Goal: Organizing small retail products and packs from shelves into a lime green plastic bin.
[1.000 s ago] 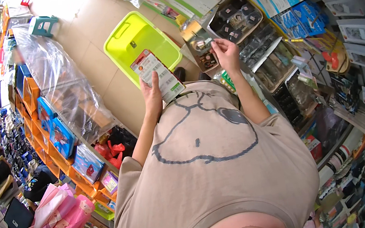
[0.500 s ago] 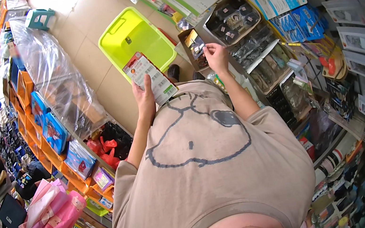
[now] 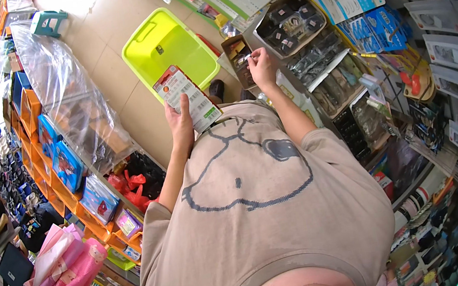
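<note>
My left hand (image 3: pixel 180 122) grips a stack of white printed cards (image 3: pixel 189 99) with red top edges, its thumb lying across the front. A narrow brown cardboard box (image 3: pixel 232 40) with small dark and yellowish things inside stands ahead and to the right. Right at its side is my right hand (image 3: pixel 262 67), fingers pinched together over the box's right edge. Something small and pale shows at the fingertips, too small to name. Beyond the cards a bright yellow-green plastic tub (image 3: pixel 202 66) stands on the tiled floor, with a small dark mark on its inner wall.
To the right, trays of dark packaged goods (image 3: pixel 325 86) and hanging packs (image 3: pixel 450 48) crowd close. Orange shelf bins (image 3: pixel 34 123) and clear plastic sheeting (image 3: pixel 66 79) line the left side. A teal stool (image 3: pixel 49 23) stands at the far left, and pink bags (image 3: pixel 73 272) hang near left.
My right hand has moved slightly left and toward the box. The shiny dark packet it held up at the box no longer shows upright there. The left hand keeps the cards almost still.
</note>
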